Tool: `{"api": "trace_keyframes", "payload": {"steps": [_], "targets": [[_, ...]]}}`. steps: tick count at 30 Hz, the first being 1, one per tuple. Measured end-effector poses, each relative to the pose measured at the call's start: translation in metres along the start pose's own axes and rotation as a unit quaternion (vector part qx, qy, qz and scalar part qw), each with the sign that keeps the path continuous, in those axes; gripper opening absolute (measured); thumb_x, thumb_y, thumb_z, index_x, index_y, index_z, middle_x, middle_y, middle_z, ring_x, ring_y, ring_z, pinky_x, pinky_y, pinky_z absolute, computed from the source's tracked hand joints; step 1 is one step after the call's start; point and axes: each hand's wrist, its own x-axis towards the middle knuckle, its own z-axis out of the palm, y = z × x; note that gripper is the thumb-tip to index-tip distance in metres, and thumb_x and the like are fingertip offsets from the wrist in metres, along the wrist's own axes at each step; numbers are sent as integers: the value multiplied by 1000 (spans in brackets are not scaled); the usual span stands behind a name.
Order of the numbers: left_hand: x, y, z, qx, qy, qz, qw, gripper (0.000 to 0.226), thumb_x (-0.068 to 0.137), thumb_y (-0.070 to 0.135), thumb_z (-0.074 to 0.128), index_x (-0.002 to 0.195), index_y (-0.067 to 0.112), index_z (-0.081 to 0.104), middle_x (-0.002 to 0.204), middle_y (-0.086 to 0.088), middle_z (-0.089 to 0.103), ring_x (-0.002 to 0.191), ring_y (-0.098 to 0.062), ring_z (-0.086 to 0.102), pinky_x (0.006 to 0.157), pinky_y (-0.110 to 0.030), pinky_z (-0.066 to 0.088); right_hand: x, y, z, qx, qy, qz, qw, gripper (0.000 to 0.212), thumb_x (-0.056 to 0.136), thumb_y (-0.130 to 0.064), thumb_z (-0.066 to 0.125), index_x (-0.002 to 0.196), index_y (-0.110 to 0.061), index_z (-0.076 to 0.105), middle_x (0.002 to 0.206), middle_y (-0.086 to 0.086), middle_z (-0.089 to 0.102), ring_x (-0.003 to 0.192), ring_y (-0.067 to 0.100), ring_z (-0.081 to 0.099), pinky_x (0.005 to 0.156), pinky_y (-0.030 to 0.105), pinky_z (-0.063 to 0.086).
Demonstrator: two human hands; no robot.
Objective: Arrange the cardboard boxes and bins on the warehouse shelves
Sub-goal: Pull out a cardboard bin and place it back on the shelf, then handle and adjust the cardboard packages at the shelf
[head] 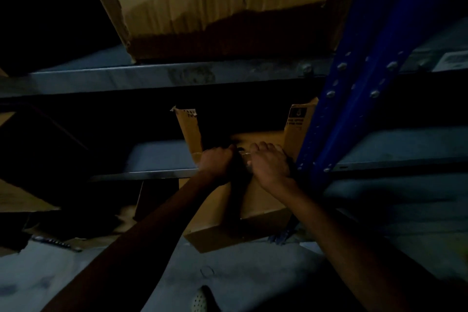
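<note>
Cardboard box [258,200] sits centre frame at the edge of the lower shelf [157,157], just beside the blue upright [354,99]; left hand [217,161] and right hand [269,163] both curl over its near rim. Best push evenly, squaring it inward

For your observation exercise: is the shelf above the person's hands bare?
No, a large open cardboard box sits on the upper shelf, beside the blue upright.
</note>
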Motion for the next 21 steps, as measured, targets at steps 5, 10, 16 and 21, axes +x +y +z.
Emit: {"api": "trace_keyframes", "payload": {"steps": [5,10,16,21], "targets": [[-6,2,-3,-9,2,-9,1000,43,93,34,53,128,12,43,120,-13,58,109,-33,58,84,-38,46,-2,-5,-4,5,-13,16,1000,34,92,-29,55,122,-13,50,123,10,56,113,27,52,97,37,35],[-34,-6,-20,-71,-11,37,997,70,87,38,61,144,12,28,143,-13,34,131,-34,35,100,-44,39,-25,-23,-19,33,-40,33,998,64,83,-40,64,137,-20,36,138,11,38,128,30,35,107,43,25],[-119,-45,-43,-181,125,106,970,71,82,28,65,144,14,32,144,-10,36,125,-31,44,93,-39,47,-73,-88,-39,125,44,17,991,72,84,-23,63,147,-21,28,154,7,21,140,31,24,110,49,31],[-215,-121,-53,-173,150,52,972,76,82,26,65,147,12,30,146,-13,33,133,-30,34,108,-38,35,-101,-199,-61,189,89,-8,978,70,86,-19,62,148,-18,29,152,4,26,136,27,32,104,43,41]]}}
